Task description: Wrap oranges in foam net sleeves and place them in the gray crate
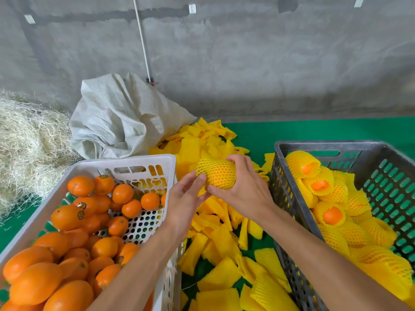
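The right hand is gripping an orange already covered by a yellow foam net sleeve, fingers curled over its top and thumb underneath. The wrapped orange is being held in the air between the two crates, above the loose pile of empty sleeves lying on the green mat. Its long axis is running roughly left to right, tilting slightly up toward the far left, where the open end of the sleeve is pointing — toward the white sack.

The left hand is touching the near-left end of the sleeve with its fingertips, the fingers mostly straight and close together; whether they are pinching the net cannot be told.

To the left, the white crate is holding bare oranges, some with small stickers. To the right, the gray crate is holding wrapped oranges — several are lying with their sleeve openings facing the camera, orange peel showing inside. Straw is lying at the far left, beside the sack, against a concrete wall.
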`<control>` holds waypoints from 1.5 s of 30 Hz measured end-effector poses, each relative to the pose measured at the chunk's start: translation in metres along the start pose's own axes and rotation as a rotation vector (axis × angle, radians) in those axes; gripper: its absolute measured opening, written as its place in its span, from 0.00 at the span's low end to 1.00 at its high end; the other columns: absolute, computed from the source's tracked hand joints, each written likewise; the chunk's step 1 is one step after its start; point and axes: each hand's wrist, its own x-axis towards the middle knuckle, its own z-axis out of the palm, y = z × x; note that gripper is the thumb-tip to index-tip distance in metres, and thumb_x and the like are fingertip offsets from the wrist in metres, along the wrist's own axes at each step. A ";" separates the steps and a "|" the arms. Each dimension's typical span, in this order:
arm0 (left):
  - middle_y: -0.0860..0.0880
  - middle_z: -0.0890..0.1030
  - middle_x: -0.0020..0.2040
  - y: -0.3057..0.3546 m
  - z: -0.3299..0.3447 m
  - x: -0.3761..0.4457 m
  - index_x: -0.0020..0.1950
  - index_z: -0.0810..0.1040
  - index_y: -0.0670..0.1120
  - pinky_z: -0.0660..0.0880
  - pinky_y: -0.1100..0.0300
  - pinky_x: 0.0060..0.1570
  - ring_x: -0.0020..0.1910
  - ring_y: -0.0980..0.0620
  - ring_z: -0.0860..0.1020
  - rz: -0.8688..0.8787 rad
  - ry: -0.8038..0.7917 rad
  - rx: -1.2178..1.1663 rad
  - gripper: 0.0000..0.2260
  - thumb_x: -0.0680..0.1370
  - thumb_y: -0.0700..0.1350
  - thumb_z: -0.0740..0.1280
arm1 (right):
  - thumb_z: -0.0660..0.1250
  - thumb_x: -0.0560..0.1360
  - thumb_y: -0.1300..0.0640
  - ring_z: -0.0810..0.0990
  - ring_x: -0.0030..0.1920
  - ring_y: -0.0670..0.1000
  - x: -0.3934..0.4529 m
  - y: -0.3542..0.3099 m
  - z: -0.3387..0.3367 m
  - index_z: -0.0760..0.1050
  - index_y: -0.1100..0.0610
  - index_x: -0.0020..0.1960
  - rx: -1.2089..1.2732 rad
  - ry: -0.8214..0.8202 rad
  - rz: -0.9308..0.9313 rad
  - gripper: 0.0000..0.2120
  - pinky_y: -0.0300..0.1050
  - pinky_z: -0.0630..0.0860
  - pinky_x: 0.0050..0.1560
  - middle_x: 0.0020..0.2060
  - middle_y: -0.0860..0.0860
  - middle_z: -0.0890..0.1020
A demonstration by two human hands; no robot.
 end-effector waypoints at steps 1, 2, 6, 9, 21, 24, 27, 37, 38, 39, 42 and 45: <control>0.45 0.84 0.62 -0.001 0.002 0.000 0.66 0.80 0.42 0.82 0.48 0.58 0.62 0.49 0.83 0.030 0.008 0.036 0.13 0.82 0.43 0.68 | 0.74 0.69 0.32 0.75 0.62 0.52 0.001 0.000 -0.002 0.62 0.47 0.72 -0.110 0.079 -0.016 0.40 0.50 0.76 0.55 0.66 0.49 0.69; 0.47 0.84 0.62 -0.002 0.002 -0.001 0.66 0.81 0.44 0.83 0.48 0.56 0.62 0.51 0.82 0.050 0.017 0.086 0.13 0.82 0.43 0.69 | 0.75 0.69 0.34 0.75 0.62 0.54 0.003 0.000 -0.005 0.63 0.49 0.72 -0.220 0.163 -0.023 0.39 0.50 0.75 0.57 0.66 0.51 0.70; 0.49 0.83 0.63 -0.005 -0.001 -0.001 0.63 0.83 0.45 0.84 0.49 0.52 0.62 0.51 0.81 0.062 0.036 0.218 0.11 0.82 0.44 0.69 | 0.77 0.70 0.40 0.74 0.65 0.59 0.013 0.011 -0.030 0.69 0.60 0.69 -0.493 0.469 0.026 0.37 0.55 0.71 0.67 0.66 0.58 0.74; 0.47 0.83 0.61 -0.006 0.001 -0.002 0.61 0.83 0.44 0.84 0.49 0.51 0.61 0.49 0.82 0.066 0.048 0.261 0.09 0.82 0.43 0.68 | 0.76 0.72 0.45 0.73 0.66 0.62 0.018 0.031 -0.055 0.68 0.63 0.69 -0.620 0.523 0.126 0.35 0.58 0.67 0.71 0.66 0.60 0.74; 0.47 0.83 0.58 -0.015 -0.006 0.002 0.60 0.82 0.45 0.84 0.50 0.47 0.57 0.48 0.83 0.002 0.068 0.422 0.08 0.83 0.43 0.67 | 0.58 0.81 0.64 0.63 0.77 0.64 0.016 0.050 -0.068 0.69 0.62 0.71 -0.740 0.470 0.217 0.18 0.64 0.48 0.80 0.73 0.63 0.70; 0.49 0.83 0.57 -0.018 -0.006 0.001 0.57 0.82 0.47 0.84 0.51 0.47 0.57 0.46 0.83 -0.004 0.025 0.526 0.06 0.84 0.44 0.67 | 0.58 0.82 0.60 0.65 0.74 0.61 0.012 0.037 -0.048 0.73 0.59 0.66 -0.734 0.275 0.118 0.14 0.63 0.45 0.80 0.68 0.58 0.73; 0.45 0.84 0.53 -0.025 -0.005 -0.004 0.57 0.82 0.48 0.82 0.43 0.49 0.52 0.43 0.82 -0.030 -0.094 0.759 0.07 0.84 0.47 0.66 | 0.60 0.82 0.54 0.68 0.72 0.58 0.003 0.029 -0.026 0.74 0.55 0.68 -0.677 -0.026 0.061 0.16 0.61 0.45 0.80 0.66 0.55 0.74; 0.48 0.75 0.71 -0.041 -0.019 -0.008 0.67 0.76 0.48 0.69 0.61 0.56 0.66 0.51 0.74 -0.191 -0.448 1.271 0.11 0.86 0.48 0.62 | 0.65 0.81 0.58 0.77 0.43 0.49 -0.019 0.030 0.023 0.72 0.52 0.74 -0.458 -1.064 0.058 0.21 0.42 0.71 0.36 0.47 0.49 0.78; 0.48 0.74 0.72 -0.042 -0.019 -0.007 0.68 0.76 0.48 0.69 0.61 0.58 0.69 0.51 0.73 -0.206 -0.469 1.295 0.12 0.86 0.48 0.62 | 0.65 0.81 0.58 0.79 0.50 0.53 -0.022 0.031 0.028 0.69 0.51 0.76 -0.503 -1.079 0.044 0.24 0.45 0.75 0.42 0.55 0.52 0.79; 0.48 0.73 0.73 -0.041 -0.019 -0.007 0.69 0.75 0.48 0.69 0.61 0.59 0.70 0.50 0.73 -0.218 -0.480 1.320 0.13 0.86 0.48 0.61 | 0.65 0.81 0.59 0.79 0.57 0.56 -0.025 0.033 0.034 0.66 0.50 0.78 -0.544 -1.089 0.031 0.26 0.48 0.78 0.49 0.63 0.54 0.77; 0.48 0.74 0.72 -0.039 -0.018 -0.005 0.69 0.75 0.49 0.70 0.59 0.57 0.67 0.49 0.74 -0.223 -0.468 1.355 0.13 0.86 0.50 0.61 | 0.66 0.80 0.60 0.77 0.62 0.60 -0.034 0.039 0.051 0.58 0.49 0.81 -0.619 -1.050 -0.032 0.33 0.56 0.80 0.57 0.69 0.56 0.72; 0.49 0.75 0.71 -0.038 -0.018 -0.004 0.69 0.74 0.49 0.72 0.58 0.57 0.65 0.50 0.76 -0.215 -0.455 1.374 0.14 0.86 0.51 0.61 | 0.68 0.78 0.60 0.76 0.64 0.61 -0.038 0.040 0.068 0.55 0.54 0.81 -0.619 -0.958 -0.071 0.35 0.56 0.79 0.57 0.71 0.56 0.69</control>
